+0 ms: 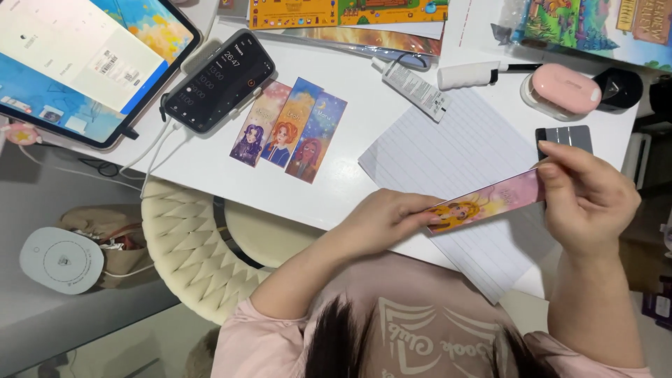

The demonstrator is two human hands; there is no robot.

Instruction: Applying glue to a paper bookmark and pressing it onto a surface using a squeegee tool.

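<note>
Pink and glossy, the illustrated bookmark (486, 204) hangs above the lined paper (455, 168) near the desk's front edge. The left hand (385, 222) pinches one end, the right hand (584, 199) the other. It looks light, thin, bendable; holding the ends suits it.

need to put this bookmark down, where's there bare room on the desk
Bare white desk lies between the three bookmarks and the lined paper, and below the phone toward the desk edge. The far edge is crowded: tube, pink case, printed sheets.
</note>
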